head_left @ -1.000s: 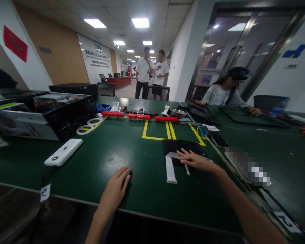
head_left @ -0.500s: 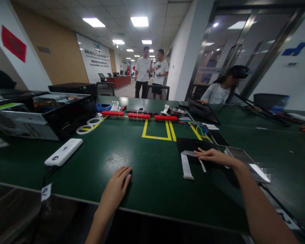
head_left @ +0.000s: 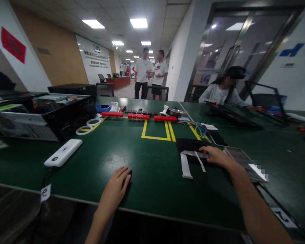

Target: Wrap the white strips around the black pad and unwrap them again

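My left hand (head_left: 116, 186) rests palm down on the green table (head_left: 147, 169), fingers stretched out, holding nothing. Over a black flat sheet (head_left: 188, 145) on the right, my right hand (head_left: 216, 156) is closed with its fingers curled at the right end of a white flat ribbon cable (head_left: 186, 166). The cable bends at the sheet, and one leg runs toward me onto the bare table. Across it lies a thin white strip (head_left: 200, 162). The fingertips partly hide the cable's end.
An opened computer case (head_left: 66, 117) and a white power bank (head_left: 63, 152) are at left. Red racks (head_left: 138, 116) line the back, behind yellow tape marks (head_left: 156, 138). Phones (head_left: 244, 162) lie right of my right hand. A person (head_left: 223, 86) sits opposite, handling a dark panel (head_left: 231, 115).
My right hand has shifted right along the ribbon cable, and its fingers went from stretched to curled. My left hand stayed still. The person opposite has lowered the dark panel.
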Motion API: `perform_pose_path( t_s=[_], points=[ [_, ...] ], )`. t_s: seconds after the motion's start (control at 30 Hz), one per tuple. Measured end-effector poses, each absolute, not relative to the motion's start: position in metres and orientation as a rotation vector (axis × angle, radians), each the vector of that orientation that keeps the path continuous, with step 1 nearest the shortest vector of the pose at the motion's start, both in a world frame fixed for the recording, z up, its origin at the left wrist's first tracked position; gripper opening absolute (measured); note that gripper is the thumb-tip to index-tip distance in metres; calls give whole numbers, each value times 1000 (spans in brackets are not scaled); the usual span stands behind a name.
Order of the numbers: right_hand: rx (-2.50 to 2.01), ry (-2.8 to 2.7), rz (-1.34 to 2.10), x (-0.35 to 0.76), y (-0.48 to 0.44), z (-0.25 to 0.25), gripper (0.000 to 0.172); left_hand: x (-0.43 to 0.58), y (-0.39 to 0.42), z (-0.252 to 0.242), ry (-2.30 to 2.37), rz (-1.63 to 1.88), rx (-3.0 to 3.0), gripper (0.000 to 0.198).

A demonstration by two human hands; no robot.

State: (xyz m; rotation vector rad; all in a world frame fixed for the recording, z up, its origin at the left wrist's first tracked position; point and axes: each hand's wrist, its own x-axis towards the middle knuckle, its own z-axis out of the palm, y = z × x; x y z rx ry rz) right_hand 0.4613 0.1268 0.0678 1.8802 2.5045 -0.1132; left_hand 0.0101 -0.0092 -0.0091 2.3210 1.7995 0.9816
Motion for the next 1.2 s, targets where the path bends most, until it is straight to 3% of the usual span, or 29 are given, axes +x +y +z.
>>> perform_pose_path(
  t_s=[0.3,0.5,0.73,0.87,1.03,1.2],
  points=[
    [2047,2416,208,455,119,81,20,9,-9,-13,1798,1013,2334,31],
    [2612,1996,678,463,96,102,35,10,-10,-12,1812,987,2330,31],
    [3091,1439,601,484,87,105,36,10,-8,-13,1806,992,2325,31],
    [3010,1523,453,491,91,100,36,10,-8,-13,1793,990,2331,31],
    [2652,2152,408,477,108,92,38,9,-9,-14,1796,1009,2345,31],
    [2029,2662,-69,454,126,71,46,10,-8,-14,1799,986,2344,32]
  ],
)
